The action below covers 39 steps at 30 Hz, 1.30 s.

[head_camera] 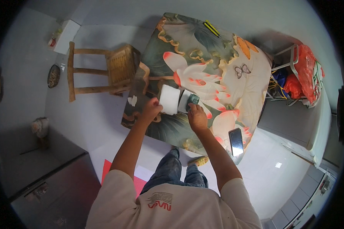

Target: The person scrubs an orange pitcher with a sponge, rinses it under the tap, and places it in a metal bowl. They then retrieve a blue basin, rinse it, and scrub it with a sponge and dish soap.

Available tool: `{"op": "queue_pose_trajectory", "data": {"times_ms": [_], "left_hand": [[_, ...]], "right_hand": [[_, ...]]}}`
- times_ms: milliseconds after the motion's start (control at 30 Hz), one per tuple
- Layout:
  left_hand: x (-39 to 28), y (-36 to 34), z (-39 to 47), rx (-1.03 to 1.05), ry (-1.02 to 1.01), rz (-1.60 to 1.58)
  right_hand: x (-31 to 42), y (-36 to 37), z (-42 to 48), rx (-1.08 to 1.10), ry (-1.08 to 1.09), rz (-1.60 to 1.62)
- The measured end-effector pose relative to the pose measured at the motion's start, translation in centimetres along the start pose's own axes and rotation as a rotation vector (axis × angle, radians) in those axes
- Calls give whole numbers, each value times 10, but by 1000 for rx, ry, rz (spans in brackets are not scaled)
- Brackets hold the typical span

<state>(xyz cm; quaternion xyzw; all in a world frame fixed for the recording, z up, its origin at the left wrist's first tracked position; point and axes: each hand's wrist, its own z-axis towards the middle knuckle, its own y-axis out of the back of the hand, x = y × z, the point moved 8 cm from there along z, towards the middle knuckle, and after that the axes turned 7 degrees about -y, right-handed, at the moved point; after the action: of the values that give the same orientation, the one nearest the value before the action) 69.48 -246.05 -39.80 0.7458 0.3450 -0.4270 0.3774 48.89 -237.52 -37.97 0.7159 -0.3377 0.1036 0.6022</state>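
Observation:
My left hand (152,110) pinches the left edge of a white rectangular box or box lid (169,100), over the flower-printed tabletop (172,128). Just to its right lies a second white box or tray (184,100), tilted on the table. My right hand (197,116) has its fingertips on a dark green, shiny item (193,99) at the right side of that second box; what the item is I cannot tell. A small crumpled white piece (132,100) rests left of my left hand.
A smartphone (236,142) lies at the table's near right corner, and two yellow-black pens or cutters (211,28) at the far edge. A wooden chair (119,68) stands at the left. On the right, a white metal rack (286,58) holds red plastic bags (305,71).

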Motion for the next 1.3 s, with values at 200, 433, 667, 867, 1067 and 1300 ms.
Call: {"op": "queue_pose_trajectory", "data": {"times_ms": [200,433,667,867,1067,1300], "left_hand": [[-57,11,-79,-72,-9,25],[-331,14,-183,368,-563,-570],[-514,-57,-321,1460,-832,-1129],[-537,-132,-378,1203,-291,-1388],[-536,-118,-380,1743,-191,-1178],[-530,-124,-390,1575,-821,-741]], "right_hand": [[31,8,-5,126,-82,764],[-15,126,-147,166,-317,925],[-57,156,-273,-12,-614,977],[-67,150,-296,-83,-645,1138],[-67,143,-308,-180,-654,1123],[-74,164,-317,-246,-559,1123]]}}
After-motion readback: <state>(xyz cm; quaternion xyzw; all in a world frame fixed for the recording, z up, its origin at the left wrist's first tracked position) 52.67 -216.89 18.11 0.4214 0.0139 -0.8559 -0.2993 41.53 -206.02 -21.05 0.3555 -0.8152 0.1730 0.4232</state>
